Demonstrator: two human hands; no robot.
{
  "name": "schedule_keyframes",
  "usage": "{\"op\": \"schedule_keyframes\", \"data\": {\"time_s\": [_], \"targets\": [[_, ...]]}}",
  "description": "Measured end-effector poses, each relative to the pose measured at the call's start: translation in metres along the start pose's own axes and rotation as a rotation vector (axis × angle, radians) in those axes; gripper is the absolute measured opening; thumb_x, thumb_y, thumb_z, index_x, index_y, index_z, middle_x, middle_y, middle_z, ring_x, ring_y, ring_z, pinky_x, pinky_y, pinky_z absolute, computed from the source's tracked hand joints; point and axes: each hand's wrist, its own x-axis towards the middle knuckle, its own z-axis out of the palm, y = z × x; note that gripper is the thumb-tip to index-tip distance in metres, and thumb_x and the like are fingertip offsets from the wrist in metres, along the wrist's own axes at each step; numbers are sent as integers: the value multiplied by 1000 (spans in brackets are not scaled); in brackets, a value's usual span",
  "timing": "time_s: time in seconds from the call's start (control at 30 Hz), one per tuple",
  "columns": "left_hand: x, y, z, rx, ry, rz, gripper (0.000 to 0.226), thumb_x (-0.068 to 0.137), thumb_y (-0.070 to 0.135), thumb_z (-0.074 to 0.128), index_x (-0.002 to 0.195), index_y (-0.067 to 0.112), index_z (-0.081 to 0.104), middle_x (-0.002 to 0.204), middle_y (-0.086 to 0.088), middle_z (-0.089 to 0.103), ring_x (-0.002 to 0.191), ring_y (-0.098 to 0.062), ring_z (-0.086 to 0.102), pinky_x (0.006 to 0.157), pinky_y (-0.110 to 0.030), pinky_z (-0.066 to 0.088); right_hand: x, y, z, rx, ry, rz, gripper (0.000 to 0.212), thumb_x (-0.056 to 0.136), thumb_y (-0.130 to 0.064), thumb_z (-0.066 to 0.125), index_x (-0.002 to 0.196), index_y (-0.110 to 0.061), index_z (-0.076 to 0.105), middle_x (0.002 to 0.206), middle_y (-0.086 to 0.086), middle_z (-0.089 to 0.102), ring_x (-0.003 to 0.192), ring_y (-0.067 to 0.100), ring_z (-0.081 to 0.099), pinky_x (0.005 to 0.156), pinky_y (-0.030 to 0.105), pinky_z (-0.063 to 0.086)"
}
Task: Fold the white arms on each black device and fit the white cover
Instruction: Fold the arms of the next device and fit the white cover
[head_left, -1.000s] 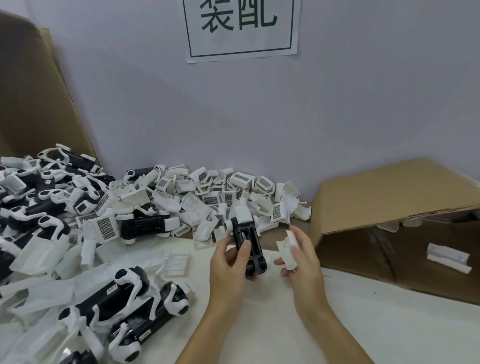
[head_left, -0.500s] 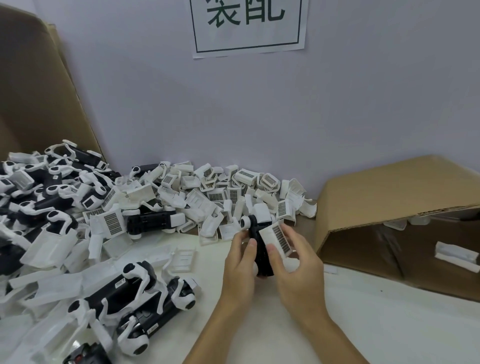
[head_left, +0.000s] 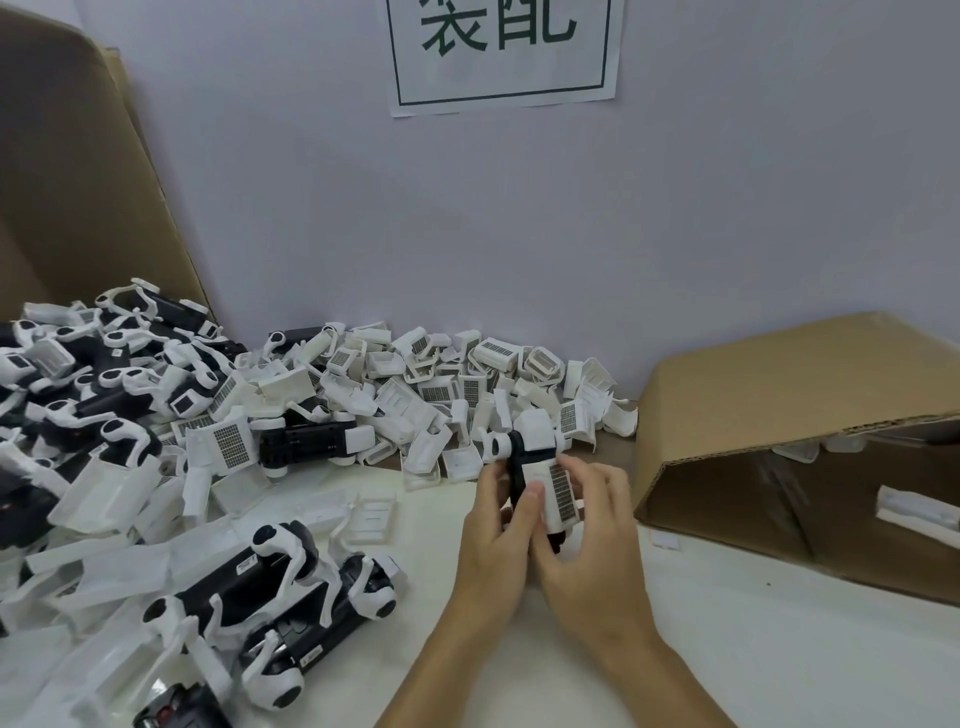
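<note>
Now: our left hand grips the black device above the table | our right hand presses the white cover onto it | Left: a big pile of devices still waits.

Black device upright off table; white cover, grille outward, against its side.

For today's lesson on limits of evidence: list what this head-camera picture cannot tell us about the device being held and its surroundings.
- Whether the white cover has seated on the black device: left hand and right hand hide the joint.
- The device's lower end: hidden behind both hands.
- The wall sign: its top is cut off by the frame edge.
- The cardboard box interior: shadowed, contents indistinct.
</note>
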Motion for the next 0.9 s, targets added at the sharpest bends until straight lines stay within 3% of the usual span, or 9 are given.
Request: {"op": "schedule_keyframes", "data": {"time_s": [0.13,0.23,0.33,0.5,0.73,0.9], "targets": [[3,2,-2,-88,105,-87,15,102,18,53,114,17,62,97,7,75,86,-4,71,64,-14,52,-2,-4,-2,30,-55,-79,41,88,-26,55,128,-20,58,121,-9,50,115,1,53,90,6,41],[4,3,-4,-108,158,-115,15,102,20,52,111,17,63,92,12,76,82,2,70,62,-9,49,3,2,-5,59,96,-85,20,84,-9,61,100,-19,67,100,-8,62,95,11,62,74,21,48],[4,3,-4,-114,177,-137,17,102,22,52,114,18,63,94,13,76,83,3,70,62,-8,49,5,10,-6,125,172,40,31,82,5,70,84,-26,71,78,-12,68,76,13,64,64,29,52],[5,3,-3,-120,171,-144,15,102,22,52,112,20,63,95,10,76,84,-1,71,62,-12,51,5,11,-4,214,141,144,36,83,1,75,83,-36,72,79,-17,73,74,10,68,64,20,54],[3,5,-2,-108,173,-142,16,102,23,52,113,19,63,94,14,75,83,2,70,62,-9,49,6,7,-6,240,165,176,28,89,-4,70,77,-28,74,71,-11,71,69,12,66,60,18,51],[3,6,-3,-107,161,-143,17,103,22,50,115,17,61,91,15,76,81,2,70,60,-11,51,7,6,-7,259,174,162,31,86,4,70,86,-26,75,80,-9,74,77,12,69,64,20,54]]}}
